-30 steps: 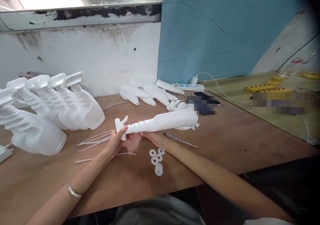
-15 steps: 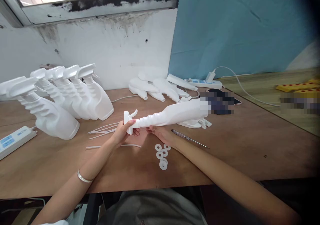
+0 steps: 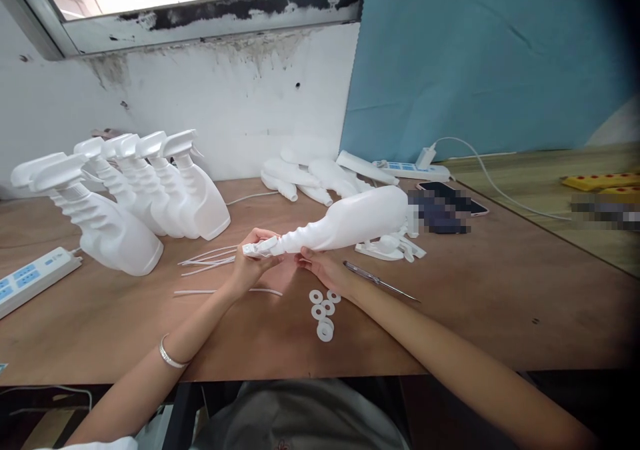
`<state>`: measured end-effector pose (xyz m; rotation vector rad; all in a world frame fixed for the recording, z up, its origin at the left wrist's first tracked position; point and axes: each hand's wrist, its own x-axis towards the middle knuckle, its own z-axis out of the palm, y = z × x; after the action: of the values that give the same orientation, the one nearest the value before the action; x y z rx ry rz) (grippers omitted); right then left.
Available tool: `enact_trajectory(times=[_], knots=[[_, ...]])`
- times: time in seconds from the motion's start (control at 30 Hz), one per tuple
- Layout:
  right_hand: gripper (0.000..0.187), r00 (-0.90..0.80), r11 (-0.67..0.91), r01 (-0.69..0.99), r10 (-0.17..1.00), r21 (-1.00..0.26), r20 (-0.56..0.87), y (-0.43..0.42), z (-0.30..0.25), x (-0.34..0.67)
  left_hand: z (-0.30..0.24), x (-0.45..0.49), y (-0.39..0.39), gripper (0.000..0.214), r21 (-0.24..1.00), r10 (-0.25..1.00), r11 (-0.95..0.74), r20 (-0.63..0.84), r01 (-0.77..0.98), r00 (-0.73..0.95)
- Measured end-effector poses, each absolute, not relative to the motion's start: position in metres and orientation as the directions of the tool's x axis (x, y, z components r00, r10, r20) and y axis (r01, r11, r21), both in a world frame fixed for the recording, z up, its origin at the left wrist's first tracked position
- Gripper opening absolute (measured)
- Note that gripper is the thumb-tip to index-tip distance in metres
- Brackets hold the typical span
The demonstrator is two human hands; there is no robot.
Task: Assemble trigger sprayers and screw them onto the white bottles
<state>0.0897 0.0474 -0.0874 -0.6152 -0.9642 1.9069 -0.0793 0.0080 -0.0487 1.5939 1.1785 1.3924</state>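
I hold a white plastic spray bottle (image 3: pixel 350 225) on its side above the brown table (image 3: pixel 500 303). My left hand (image 3: pixel 254 262) is closed around the white trigger head (image 3: pixel 260 247) at the bottle's neck. From below, my right hand (image 3: pixel 323 268) grips the ribbed neck. Several thin white dip tubes (image 3: pixel 207 260) lie just left of my left hand. A small pile of white ring washers (image 3: pixel 323 313) rests in front of my right hand, and a slim metal tool (image 3: pixel 380 281) lies to its right.
Several finished spray bottles (image 3: pixel 150 190) stand at the left. Bare bottles (image 3: pixel 310 177) lie at the back by the wall. Loose trigger heads (image 3: pixel 393 247) sit under the held bottle. A white power strip (image 3: pixel 30 280) is at far left, another power strip (image 3: pixel 413 169) and a phone (image 3: pixel 450 197) at the back right.
The trigger head has turned in my left hand: its lever stood up before and now lies flat under my fingers. The bottle's body has tilted upward at the right.
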Motion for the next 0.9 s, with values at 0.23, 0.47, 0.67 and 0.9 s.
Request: enact_trajectory(times=[0.23,0.47,0.67,0.9], knots=[[0.024,-0.468,-0.294,-0.474,0.883,-0.83,-0.045,0.0461,-0.0857,0.0885,-0.054,-0.0817,0.0088,0.034,0.988,0.988,-0.148,0.146,0.045,0.044],[0.024,-0.471,-0.293,-0.477,0.881,-0.829,-0.041,0.0478,-0.0866,0.0894,-0.0549,-0.0862,0.0111,0.03,0.971,0.987,-0.161,0.161,0.175,0.012],[0.024,-0.476,-0.298,-0.453,0.878,-0.84,-0.055,0.0459,-0.0839,0.0893,-0.0493,-0.0822,0.0037,0.03,0.897,0.929,-0.357,0.37,0.262,-0.003],[0.02,-0.477,-0.278,-0.489,0.879,-0.827,-0.014,0.0479,-0.0873,0.0894,-0.0562,-0.084,0.01,0.028,0.914,0.971,-0.238,0.216,0.327,0.104]])
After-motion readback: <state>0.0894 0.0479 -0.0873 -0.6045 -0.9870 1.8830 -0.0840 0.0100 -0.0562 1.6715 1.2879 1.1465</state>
